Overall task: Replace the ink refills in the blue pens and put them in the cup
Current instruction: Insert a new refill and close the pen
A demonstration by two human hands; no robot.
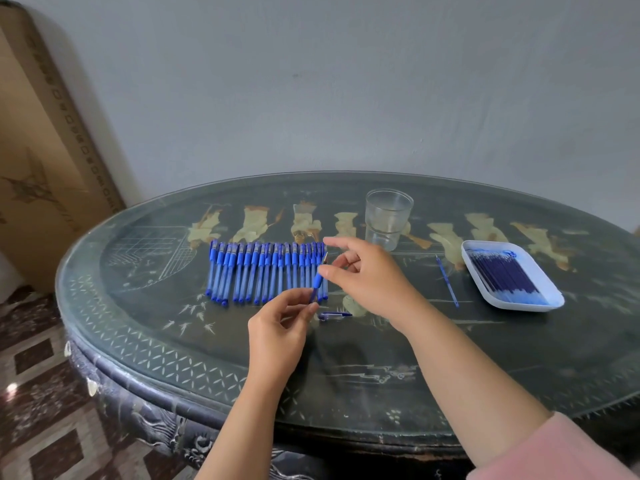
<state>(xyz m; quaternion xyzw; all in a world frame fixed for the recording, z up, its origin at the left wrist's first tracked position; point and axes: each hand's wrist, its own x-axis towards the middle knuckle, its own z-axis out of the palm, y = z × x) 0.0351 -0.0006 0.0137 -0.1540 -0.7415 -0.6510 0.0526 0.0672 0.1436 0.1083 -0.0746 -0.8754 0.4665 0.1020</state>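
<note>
Left hand (277,327) pinches a blue pen (316,285) by its barrel; right hand (367,275) pinches its grip end; light, slim, probably slippery plastic.

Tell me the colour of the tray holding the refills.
The tray is white, with dark blue refills in it; head view shows it.

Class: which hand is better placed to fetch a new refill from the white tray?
Probably the right hand: the tray lies on its side, and the left hand grips the pen.
</note>
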